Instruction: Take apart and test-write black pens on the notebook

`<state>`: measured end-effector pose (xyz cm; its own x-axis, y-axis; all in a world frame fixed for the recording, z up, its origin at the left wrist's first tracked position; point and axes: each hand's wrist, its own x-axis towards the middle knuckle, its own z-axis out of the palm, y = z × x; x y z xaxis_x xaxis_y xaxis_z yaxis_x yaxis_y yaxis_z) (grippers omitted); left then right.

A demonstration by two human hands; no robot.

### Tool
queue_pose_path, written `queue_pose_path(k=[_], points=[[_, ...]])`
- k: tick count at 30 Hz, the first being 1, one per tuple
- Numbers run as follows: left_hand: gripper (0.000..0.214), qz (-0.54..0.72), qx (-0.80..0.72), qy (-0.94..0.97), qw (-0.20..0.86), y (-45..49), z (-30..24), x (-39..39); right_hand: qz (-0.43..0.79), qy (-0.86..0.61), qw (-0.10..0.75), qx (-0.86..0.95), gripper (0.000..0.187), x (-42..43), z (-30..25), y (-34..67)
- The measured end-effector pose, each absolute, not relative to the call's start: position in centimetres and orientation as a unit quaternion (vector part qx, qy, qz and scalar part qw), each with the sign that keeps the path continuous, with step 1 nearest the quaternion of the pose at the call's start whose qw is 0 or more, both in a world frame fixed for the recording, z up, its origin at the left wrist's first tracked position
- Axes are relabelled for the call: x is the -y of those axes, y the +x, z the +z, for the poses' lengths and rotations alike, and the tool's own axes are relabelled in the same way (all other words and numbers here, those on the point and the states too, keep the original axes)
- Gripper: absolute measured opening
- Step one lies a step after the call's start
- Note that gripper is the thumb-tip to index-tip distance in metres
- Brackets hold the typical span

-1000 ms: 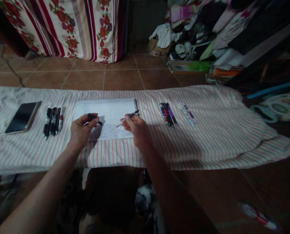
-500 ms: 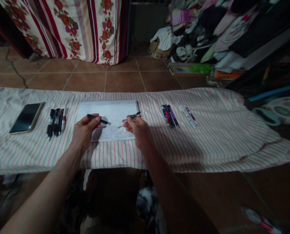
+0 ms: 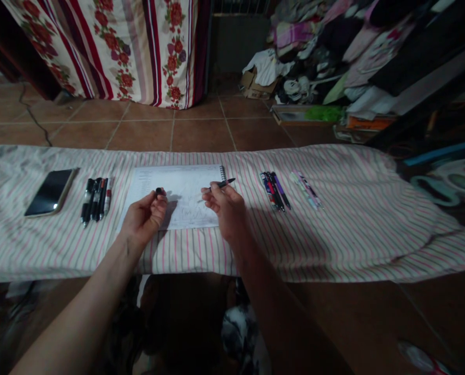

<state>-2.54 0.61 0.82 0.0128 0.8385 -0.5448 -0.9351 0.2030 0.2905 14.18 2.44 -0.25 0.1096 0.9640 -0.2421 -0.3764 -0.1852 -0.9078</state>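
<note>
My left hand [image 3: 144,214] is closed on a black pen barrel [image 3: 159,191], which points nearly end-on to me, so most of it is hidden by the fingers. To the right of it, my right hand [image 3: 227,205] pinches a slim dark pen piece [image 3: 228,183] between thumb and fingertips. Its dark end sticks out to the upper right; the other end is hard to make out. Both hands hover over a spiral-bound notebook [image 3: 170,177] with scribbles on its open white page. The two pen pieces are apart.
A row of pens and markers [image 3: 95,199] lies left of the notebook, beside a phone [image 3: 51,192]. To the right are dark and purple pens [image 3: 274,191] and pastel pens [image 3: 307,190]. All rest on a striped cloth [image 3: 357,219]. Piled clothes [image 3: 267,67] stand beyond.
My left hand has turned its black barrel from lying sideways to nearly end-on. The thin pale rod that showed from my right hand is no longer clearly visible. The view has shifted slightly.
</note>
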Motion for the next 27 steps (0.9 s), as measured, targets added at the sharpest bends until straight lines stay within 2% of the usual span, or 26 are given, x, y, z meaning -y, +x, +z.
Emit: queue_pose_path(k=[7,12,18,27], points=[[0.021,0.617,-0.236,-0.108,0.743,-1.2,0.5,-0.1,0.607,-0.411,0.616,0.288,0.019,-2.3,1.0,14.1],[0.023,0.612,-0.244,-0.107,0.745,-0.5,-0.1,0.0,0.558,-0.364,0.646,0.373,0.016,-1.6,1.8,13.9],[0.022,0.615,-0.308,-0.115,0.717,0.0,-0.3,0.0,0.471,-0.380,0.644,0.467,0.016,-1.1,2.0,13.4],[0.021,0.600,-0.338,-0.117,0.715,0.1,0.0,0.1,0.475,-0.411,0.601,0.494,0.017,-0.7,2.4,13.1]])
